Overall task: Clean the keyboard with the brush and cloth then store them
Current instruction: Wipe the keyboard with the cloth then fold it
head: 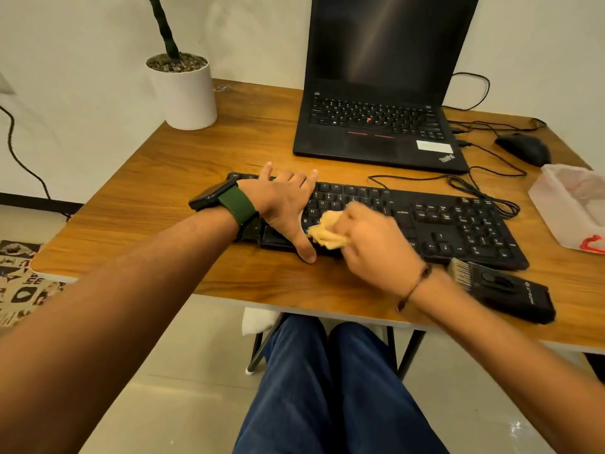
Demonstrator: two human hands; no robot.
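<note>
A black keyboard (451, 224) lies across the middle of the wooden table (163, 178). My left hand (284, 204) lies flat over the keyboard's left end, fingers spread and thumb at its front edge. My right hand (376, 244) grips a crumpled yellow cloth (327, 231) and holds it against the keys near the middle; the hand is motion-blurred. A black brush (497, 286) with pale bristles lies on the table just in front of the keyboard's right end, to the right of my right wrist.
An open black laptop (376, 126) stands behind the keyboard. A white plant pot (183, 93) sits at the back left. A black mouse (523, 149) and cables lie at the back right. A translucent plastic box (569, 204) stands at the right edge.
</note>
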